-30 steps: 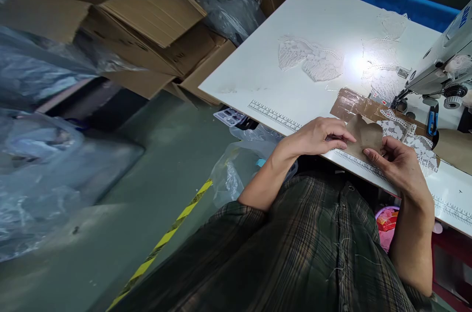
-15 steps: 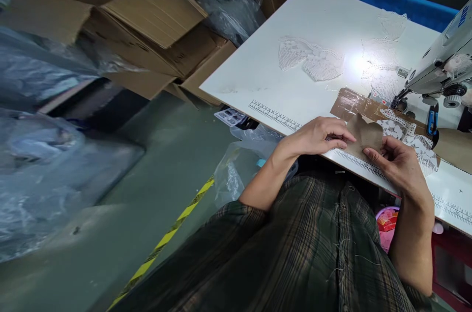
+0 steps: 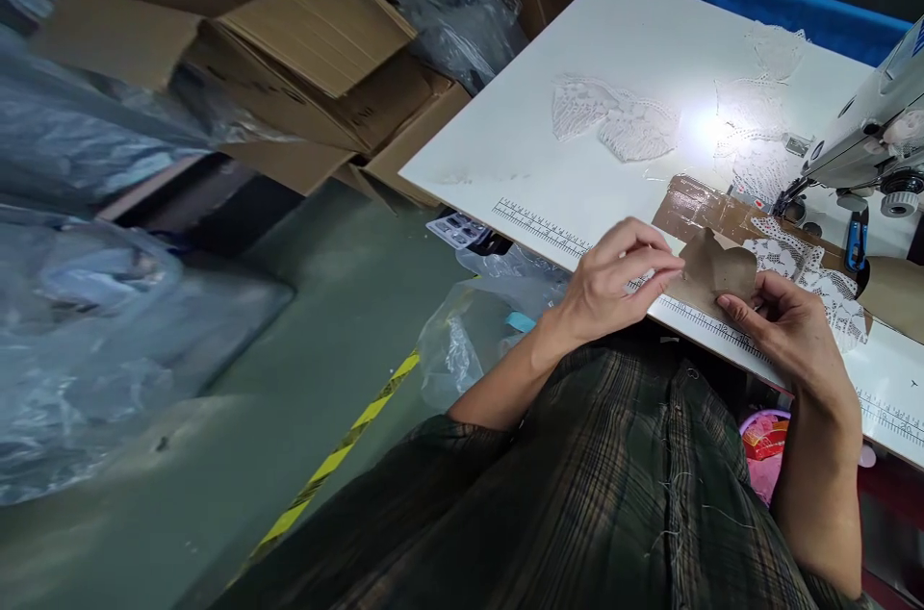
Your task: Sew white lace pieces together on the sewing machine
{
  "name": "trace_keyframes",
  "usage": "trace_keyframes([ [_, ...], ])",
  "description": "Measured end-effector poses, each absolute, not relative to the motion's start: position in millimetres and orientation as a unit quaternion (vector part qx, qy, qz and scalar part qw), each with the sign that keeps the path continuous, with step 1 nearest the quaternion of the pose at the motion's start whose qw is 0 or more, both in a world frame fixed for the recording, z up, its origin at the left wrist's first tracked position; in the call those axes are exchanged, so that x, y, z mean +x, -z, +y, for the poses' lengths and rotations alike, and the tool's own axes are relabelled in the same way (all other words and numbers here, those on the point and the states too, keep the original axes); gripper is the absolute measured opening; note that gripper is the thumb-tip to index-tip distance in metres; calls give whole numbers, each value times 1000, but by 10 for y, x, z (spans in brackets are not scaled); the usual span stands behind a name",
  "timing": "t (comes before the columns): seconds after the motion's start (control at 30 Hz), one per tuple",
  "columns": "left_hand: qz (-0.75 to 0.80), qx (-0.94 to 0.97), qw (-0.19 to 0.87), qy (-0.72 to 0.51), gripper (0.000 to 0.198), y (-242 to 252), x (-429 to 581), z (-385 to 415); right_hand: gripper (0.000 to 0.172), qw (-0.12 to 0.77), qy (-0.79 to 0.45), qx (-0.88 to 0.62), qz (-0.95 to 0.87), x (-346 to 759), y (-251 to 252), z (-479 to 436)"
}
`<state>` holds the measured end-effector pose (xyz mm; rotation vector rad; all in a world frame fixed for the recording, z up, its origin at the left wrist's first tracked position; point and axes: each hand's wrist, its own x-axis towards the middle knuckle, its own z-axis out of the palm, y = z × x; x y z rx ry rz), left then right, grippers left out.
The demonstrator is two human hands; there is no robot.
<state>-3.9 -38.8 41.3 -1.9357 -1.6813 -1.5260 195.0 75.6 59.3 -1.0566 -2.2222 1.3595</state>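
A piece of brown paper with a notched, curved top edge lies near the front edge of the white sewing table. My right hand grips its right side between thumb and fingers. At its left edge, the thumb and fingertips of my left hand are pinched together; whatever is between them is too small to make out. White lace lies just beyond and beside my right hand, partly over a brown taped board. The sewing machine stands at the right.
Flat lace pieces lie farther back on the table. Blue snips rest near the machine, with another brown sheet to their right. Cardboard boxes and plastic bags stand on the left. A plastic bag hangs below the table edge.
My left hand has lifted slightly off the paper and its fingers have drawn into a pinch at the left edge. My right hand keeps its grip. The view has shifted a little.
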Motion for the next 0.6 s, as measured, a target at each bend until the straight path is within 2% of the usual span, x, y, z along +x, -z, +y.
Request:
trace_keyframes([
  [0.3,-625,-651,-123,413,10,-447,80,-470,40,167,-488,-367,-774,1951,-568,759],
  [0.6,-670,-597,-186,400,11,-538,133,-427,38,170,-479,-362,-781,1944,-600,753],
])
